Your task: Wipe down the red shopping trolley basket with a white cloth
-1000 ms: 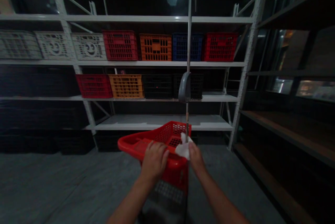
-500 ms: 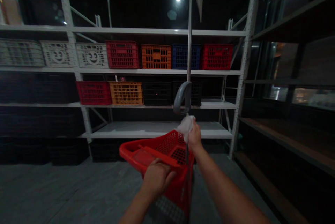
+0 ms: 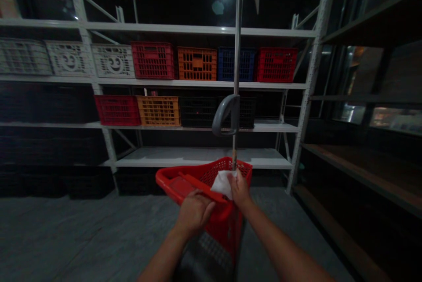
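Observation:
A red plastic shopping cart [image 3: 178, 175] with mesh sides stands in front of me. My left hand [image 3: 195, 211] is closed over its near rim. A metal pole [image 3: 237, 31] rises from the cart, with a grey loop handle [image 3: 221, 117] partway up. Just inside the cart, at the pole's lower part, my right hand [image 3: 240, 189] is closed on a white cloth [image 3: 221, 183]. The cloth is pressed against the pole, and part of it hangs out to the left. My fingertips behind the pole are partly hidden.
Beyond the cart stands a white metal rack [image 3: 198, 30] holding white, red, orange [image 3: 197, 63], blue and black crates. Darker shelving [image 3: 362, 163] runs along the right side. Grey floor [image 3: 82, 229] lies around the cart.
My right hand has slid down the pole with the cloth, from just below the grey handle to the cart's rim level. My left hand stays on the cart.

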{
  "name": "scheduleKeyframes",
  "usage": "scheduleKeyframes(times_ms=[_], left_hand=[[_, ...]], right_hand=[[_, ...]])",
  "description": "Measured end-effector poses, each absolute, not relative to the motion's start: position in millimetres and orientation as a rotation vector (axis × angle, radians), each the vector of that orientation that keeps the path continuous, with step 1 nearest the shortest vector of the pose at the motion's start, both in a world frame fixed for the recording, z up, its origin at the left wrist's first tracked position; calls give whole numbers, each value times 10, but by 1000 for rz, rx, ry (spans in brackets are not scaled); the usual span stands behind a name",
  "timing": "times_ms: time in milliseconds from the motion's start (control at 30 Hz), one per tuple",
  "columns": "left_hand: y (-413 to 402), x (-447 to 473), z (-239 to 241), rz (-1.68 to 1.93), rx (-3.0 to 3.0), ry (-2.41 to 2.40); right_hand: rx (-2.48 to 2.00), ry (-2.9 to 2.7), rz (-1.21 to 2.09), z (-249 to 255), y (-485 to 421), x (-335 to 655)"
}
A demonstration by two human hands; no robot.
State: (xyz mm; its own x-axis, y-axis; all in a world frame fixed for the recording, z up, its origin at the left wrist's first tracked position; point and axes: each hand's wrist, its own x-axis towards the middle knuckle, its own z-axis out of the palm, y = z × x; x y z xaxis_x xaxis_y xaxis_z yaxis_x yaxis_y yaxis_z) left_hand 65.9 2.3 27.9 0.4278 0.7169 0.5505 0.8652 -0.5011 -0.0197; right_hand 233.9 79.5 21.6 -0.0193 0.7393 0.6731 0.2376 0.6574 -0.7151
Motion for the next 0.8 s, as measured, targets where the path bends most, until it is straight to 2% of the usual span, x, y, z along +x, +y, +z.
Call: scheduleKeyframes(times_ms=[100, 200, 333, 433, 567, 733, 800], left_hand=[[45, 656, 272, -778, -2381, -1357], [71, 668, 268, -793, -2386, -1351], [133, 650, 222, -836, -2387, -1358], [207, 600, 145, -1022, -2332, -1333], [284, 545, 63, -1190, -2324, -1302], [315, 472, 81, -1300, -2404, -1324], [333, 418, 104, -1366, -2461, -1336]], right_hand=[[-875, -1708, 547, -133, 716, 2479], [-906, -1586, 595, -150, 565, 2654], [-909, -1305, 216, 86, 293, 2716], [-826, -1795, -87, 194, 147, 2538], [-917, -2302, -277, 235, 144, 2282], [-653, -2534, -337, 310, 306, 2177], [-721, -2481, -270, 304, 334, 2089]])
